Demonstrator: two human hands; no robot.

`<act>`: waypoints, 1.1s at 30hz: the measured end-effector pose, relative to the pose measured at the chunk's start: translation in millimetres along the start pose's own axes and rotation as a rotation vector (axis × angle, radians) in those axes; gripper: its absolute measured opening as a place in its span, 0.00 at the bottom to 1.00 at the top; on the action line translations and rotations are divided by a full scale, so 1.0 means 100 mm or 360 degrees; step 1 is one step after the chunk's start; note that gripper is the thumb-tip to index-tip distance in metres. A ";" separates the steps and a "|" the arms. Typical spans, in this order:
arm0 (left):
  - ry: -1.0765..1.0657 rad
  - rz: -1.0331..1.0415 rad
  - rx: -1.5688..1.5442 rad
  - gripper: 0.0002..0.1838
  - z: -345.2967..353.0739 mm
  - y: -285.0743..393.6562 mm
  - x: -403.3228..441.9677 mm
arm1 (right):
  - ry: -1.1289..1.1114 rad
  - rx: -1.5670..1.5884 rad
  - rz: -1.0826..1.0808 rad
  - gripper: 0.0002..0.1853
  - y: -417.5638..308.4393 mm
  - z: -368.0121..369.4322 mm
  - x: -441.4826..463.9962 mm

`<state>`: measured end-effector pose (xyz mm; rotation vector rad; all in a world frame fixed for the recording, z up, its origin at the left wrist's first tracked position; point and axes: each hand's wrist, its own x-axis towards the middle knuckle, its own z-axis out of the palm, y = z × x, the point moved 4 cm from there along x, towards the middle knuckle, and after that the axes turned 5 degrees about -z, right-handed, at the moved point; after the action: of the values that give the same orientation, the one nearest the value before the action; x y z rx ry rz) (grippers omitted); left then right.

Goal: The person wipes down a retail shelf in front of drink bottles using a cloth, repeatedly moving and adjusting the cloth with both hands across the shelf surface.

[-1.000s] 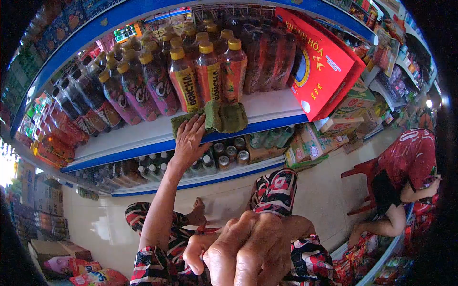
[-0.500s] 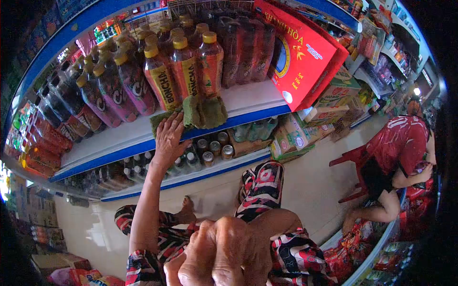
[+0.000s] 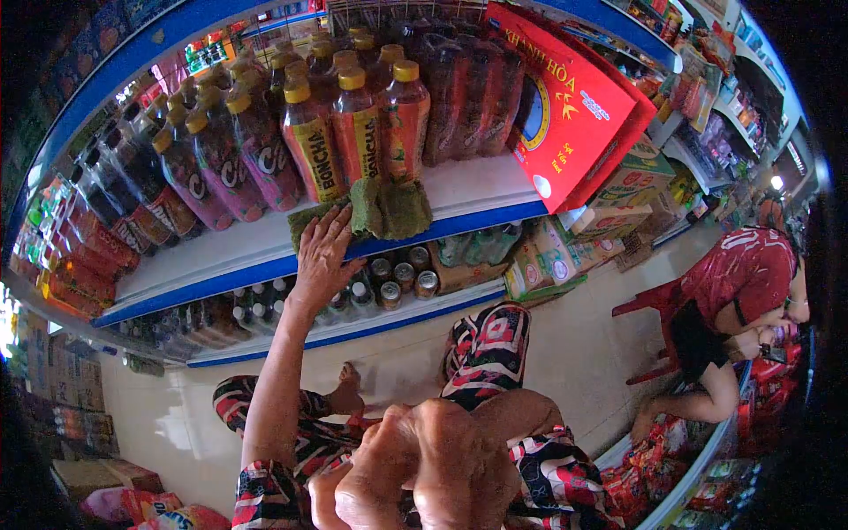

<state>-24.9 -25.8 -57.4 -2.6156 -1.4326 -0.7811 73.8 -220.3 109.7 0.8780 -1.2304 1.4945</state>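
Observation:
My left hand [image 3: 324, 256] reaches to the shelf's front edge and lies with stretched fingers on a green cloth [image 3: 391, 210]; its thumb stands apart. Part of the cloth is bunched up to the right of the fingers, against the bases of the yellow-capped Boncha bottles [image 3: 356, 132]. Close below the camera, large in view, my right hand [image 3: 424, 464] is closed with bent knuckles upward. Whatever its fingers may hold is hidden.
Purple-labelled bottles [image 3: 226, 181] and dark bottles stand left on the shelf [image 3: 495, 187]. A red Khanh Hoa box [image 3: 574, 97] leans at right. Cans [image 3: 405, 276] fill part of the lower shelf. A person in a red shirt [image 3: 738, 274] sits on a red chair at right.
The view has shifted slightly, so the shelf appears a little farther right. My left hand remains on the cloth and my right hand stays closed. The seated person's arms have moved.

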 end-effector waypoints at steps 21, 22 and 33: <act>-0.0028 0.0010 0.0016 0.38 -0.02 0.01 0.01 | -0.0100 -0.0197 0.0231 0.15 -0.07 0.01 0.01; -0.0030 0.0009 0.0017 0.38 -0.01 0.00 0.01 | -0.0123 -0.0303 0.0297 0.15 -0.05 -0.02 0.00; -0.0182 -0.0039 0.0062 0.33 0.00 -0.11 -0.09 | 0.0236 -0.2815 0.0781 0.19 0.03 -1.64 -0.58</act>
<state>-37.4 -26.2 -63.7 -2.6579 -1.4942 -0.6079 94.6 -74.8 17.4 -0.7350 -2.0101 0.2729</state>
